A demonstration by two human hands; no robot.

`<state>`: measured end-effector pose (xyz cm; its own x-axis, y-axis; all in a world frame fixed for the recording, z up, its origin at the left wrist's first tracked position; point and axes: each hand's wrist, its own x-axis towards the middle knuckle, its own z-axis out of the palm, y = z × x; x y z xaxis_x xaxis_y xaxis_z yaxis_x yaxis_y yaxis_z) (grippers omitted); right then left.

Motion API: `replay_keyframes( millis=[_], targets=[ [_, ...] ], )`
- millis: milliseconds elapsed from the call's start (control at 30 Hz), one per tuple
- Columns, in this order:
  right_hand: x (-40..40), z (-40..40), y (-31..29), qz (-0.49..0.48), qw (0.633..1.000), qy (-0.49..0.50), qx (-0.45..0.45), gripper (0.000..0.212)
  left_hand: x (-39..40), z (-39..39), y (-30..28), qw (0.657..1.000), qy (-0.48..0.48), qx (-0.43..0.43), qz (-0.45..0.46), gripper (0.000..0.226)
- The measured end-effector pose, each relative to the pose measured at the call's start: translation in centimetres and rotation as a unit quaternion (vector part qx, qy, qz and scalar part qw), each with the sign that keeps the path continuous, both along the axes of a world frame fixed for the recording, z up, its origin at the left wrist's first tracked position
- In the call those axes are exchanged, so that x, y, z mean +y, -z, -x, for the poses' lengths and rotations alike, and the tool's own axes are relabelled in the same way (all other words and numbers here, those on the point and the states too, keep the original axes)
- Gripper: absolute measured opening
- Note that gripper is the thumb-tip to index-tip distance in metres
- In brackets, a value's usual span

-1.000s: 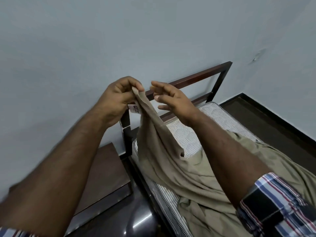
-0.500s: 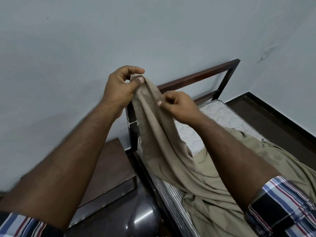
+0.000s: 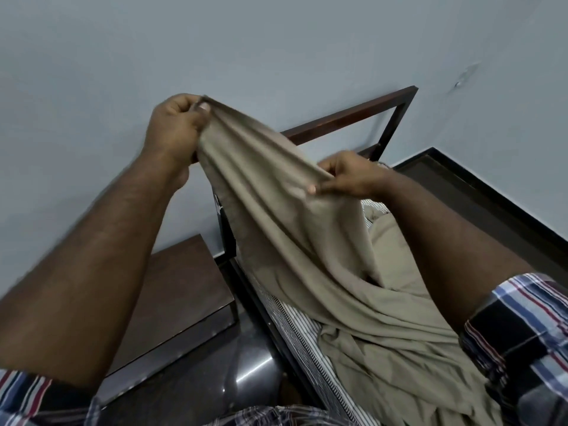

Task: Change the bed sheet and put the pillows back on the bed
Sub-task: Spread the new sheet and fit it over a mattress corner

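A tan bed sheet [image 3: 295,241] hangs bunched in the air over the head end of the bed and trails down onto the striped mattress [image 3: 302,333]. My left hand [image 3: 175,127] grips the sheet's edge high up on the left. My right hand [image 3: 350,176] pinches the same edge lower and to the right, so the cloth is stretched between both hands. The rest of the sheet lies crumpled on the mattress under my right arm. No pillow is in view.
A dark wooden headboard frame [image 3: 353,116] stands against the pale wall behind the sheet. A brown low table [image 3: 172,302] sits left of the bed on a glossy dark floor [image 3: 215,379]. Dark skirting [image 3: 491,186] runs along the right wall.
My hands have moved apart along the sheet's edge: the left rose up and left, the right slid down and right, spreading the cloth between them.
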<state>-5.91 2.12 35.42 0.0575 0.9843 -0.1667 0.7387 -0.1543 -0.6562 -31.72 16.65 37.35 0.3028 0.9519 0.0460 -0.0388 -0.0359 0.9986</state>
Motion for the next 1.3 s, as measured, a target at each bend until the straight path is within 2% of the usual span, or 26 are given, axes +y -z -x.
replay_keyframes(
  millis=[33,100,233,367,467,600,733,833,933,1033,1100,1200,1267,1300],
  targets=[
    [-0.6,-1.1,1.0,0.031,0.998,0.009,-0.05,0.029,0.3,0.4,0.5,1.0,-0.014,-0.01,0.017,0.017],
    [-1.9,-3.4,2.3,0.023,0.991,0.061,-0.116,0.03,0.6,1.4,2.0,0.998,-0.043,-0.004,0.04,0.019],
    [-3.8,-6.0,2.4,-0.007,0.98,0.13,-0.152,0.033,-0.2,3.0,6.3,0.994,-0.083,0.027,0.067,0.022],
    [-4.2,-7.8,1.4,-0.021,0.97,0.153,-0.187,0.026,-1.7,4.8,9.8,0.992,-0.104,0.056,0.044,0.023],
    [-3.3,-8.4,2.0,-0.025,0.959,0.164,-0.231,0.007,-2.3,6.2,12.5,0.986,-0.136,0.037,0.088,0.026],
    [1.1,-7.6,6.5,-0.06,0.944,0.172,-0.277,0.019,-0.8,7.6,18.0,0.963,-0.192,0.062,0.176,0.027],
    [6.6,-6.4,12.3,-0.08,0.918,0.198,-0.335,0.015,1.7,7.8,24.3,0.938,-0.24,0.165,0.188,0.007],
    [11.2,-6.1,17.2,-0.098,0.901,0.202,-0.371,0.018,3.7,7.2,29.1,0.928,-0.254,0.208,0.176,0.008],
    [14.9,-7.2,22.4,-0.076,0.902,0.221,-0.362,0.026,4.8,6.3,33.5,0.919,-0.245,0.254,0.178,0.007],
    [17.3,-8.1,27.5,-0.026,0.917,0.253,-0.306,0.031,5.7,5.9,37.4,0.905,-0.244,0.285,0.203,0.01],
    [18.6,-8.4,30.5,0.004,0.925,0.281,-0.256,0.035,6.1,5.3,40.0,0.897,-0.226,0.332,0.187,0.025],
    [20.2,-7.9,34.5,0.039,0.941,0.281,-0.184,0.036,6.0,2.9,43.4,0.864,-0.152,0.461,0.131,0.055],
    [21.0,-7.2,37.2,0.054,0.955,0.262,-0.127,0.037,5.9,0.1,44.6,0.87,-0.087,0.467,0.134,0.064],
    [21.2,-6.8,38.7,0.065,0.961,0.248,-0.107,0.038,5.9,-1.3,45.4,0.881,-0.063,0.447,0.143,0.056]
  ],
)
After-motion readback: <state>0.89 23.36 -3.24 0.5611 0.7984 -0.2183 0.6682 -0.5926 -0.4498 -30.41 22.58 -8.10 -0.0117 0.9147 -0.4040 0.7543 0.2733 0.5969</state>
